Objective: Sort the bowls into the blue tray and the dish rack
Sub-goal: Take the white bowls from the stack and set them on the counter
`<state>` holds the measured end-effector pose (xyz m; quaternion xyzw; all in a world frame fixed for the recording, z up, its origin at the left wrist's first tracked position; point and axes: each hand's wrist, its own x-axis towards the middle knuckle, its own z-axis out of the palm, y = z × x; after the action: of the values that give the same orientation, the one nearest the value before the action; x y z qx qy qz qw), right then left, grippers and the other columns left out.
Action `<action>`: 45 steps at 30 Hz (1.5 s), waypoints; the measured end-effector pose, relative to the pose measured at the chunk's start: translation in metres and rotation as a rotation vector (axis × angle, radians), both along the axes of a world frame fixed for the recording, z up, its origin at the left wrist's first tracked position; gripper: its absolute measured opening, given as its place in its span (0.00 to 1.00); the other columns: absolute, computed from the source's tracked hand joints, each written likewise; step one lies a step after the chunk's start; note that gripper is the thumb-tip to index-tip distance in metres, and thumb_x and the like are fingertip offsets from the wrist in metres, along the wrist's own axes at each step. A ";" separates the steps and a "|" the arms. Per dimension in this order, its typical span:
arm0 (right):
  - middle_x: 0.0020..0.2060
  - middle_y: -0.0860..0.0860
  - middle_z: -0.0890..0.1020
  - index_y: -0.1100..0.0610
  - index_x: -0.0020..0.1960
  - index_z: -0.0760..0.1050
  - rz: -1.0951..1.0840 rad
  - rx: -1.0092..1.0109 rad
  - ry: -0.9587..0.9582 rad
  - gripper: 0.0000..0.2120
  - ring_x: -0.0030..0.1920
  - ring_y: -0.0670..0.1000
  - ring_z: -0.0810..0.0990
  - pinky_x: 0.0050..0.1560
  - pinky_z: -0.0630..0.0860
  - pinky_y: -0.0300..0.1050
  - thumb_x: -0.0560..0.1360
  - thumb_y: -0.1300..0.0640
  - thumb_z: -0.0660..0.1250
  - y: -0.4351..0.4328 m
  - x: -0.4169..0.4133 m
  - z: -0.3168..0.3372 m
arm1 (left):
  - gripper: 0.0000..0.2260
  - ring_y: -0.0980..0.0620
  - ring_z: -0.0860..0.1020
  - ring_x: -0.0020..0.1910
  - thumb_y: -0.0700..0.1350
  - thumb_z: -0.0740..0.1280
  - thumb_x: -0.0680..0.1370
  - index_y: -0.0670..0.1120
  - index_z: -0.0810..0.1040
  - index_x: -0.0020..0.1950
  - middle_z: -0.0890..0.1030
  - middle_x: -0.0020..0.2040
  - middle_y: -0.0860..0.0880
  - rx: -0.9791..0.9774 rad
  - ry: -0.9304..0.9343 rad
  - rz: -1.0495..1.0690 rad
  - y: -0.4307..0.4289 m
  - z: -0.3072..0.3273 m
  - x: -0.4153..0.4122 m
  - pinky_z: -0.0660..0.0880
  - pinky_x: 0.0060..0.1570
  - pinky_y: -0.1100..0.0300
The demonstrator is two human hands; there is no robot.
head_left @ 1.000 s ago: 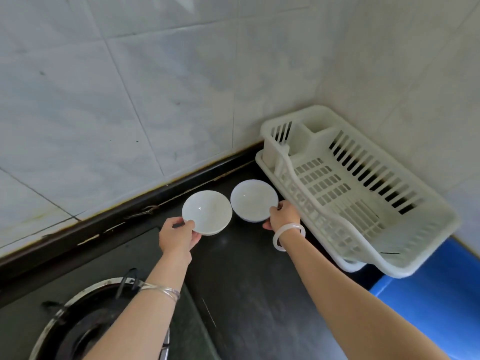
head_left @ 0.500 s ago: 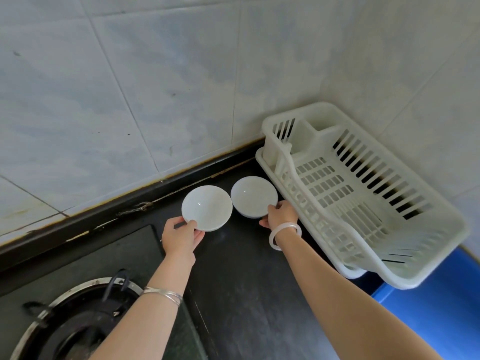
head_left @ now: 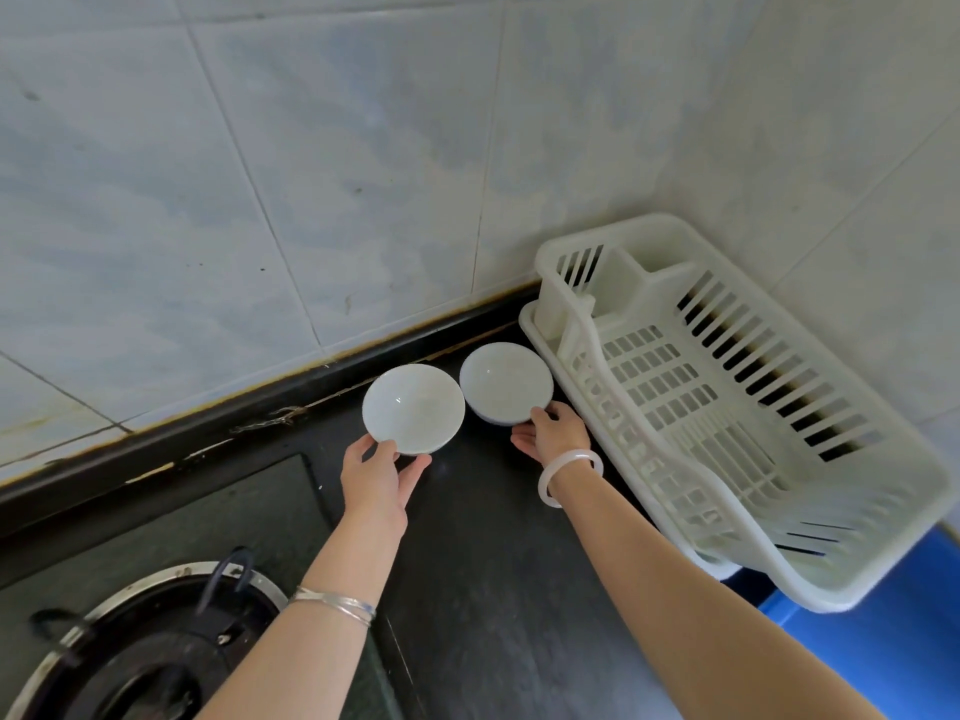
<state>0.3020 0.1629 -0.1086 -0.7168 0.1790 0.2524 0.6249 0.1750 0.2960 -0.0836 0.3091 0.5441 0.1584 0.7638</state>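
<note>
Two small white bowls stand side by side near the wall on the black counter. My left hand (head_left: pixel 382 472) grips the near rim of the left bowl (head_left: pixel 413 407), thumb on the rim and fingers under it. My right hand (head_left: pixel 553 433) holds the near rim of the right bowl (head_left: pixel 504 379) the same way. The white dish rack (head_left: pixel 727 407) lies empty just right of the right bowl, against the corner walls. A strip of the blue tray (head_left: pixel 893 631) shows under and beyond the rack at the lower right.
A gas burner (head_left: pixel 140 646) with a metal ring sits at the lower left on a dark glass hob. Tiled walls close off the back and the right side. Black counter (head_left: pixel 498 589) runs between my arms.
Both hands keep their hold on the bowls. The left bowl looks tipped up slightly toward me; the camera view has shifted a little, the hands staying in place.
</note>
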 end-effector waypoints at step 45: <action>0.38 0.43 0.81 0.51 0.52 0.76 0.367 -0.399 -0.384 0.11 0.37 0.44 0.80 0.39 0.73 0.36 0.79 0.54 0.56 -0.178 -0.129 0.114 | 0.12 0.56 0.78 0.52 0.45 0.62 0.79 0.51 0.76 0.61 0.78 0.55 0.55 0.655 0.007 -1.153 -0.173 0.052 -0.078 0.74 0.54 0.61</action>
<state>0.1732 -0.0154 0.0053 -0.8797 -0.0284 0.1811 0.4388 0.0974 0.1227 -0.0319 0.7675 0.2179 -0.1193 0.5909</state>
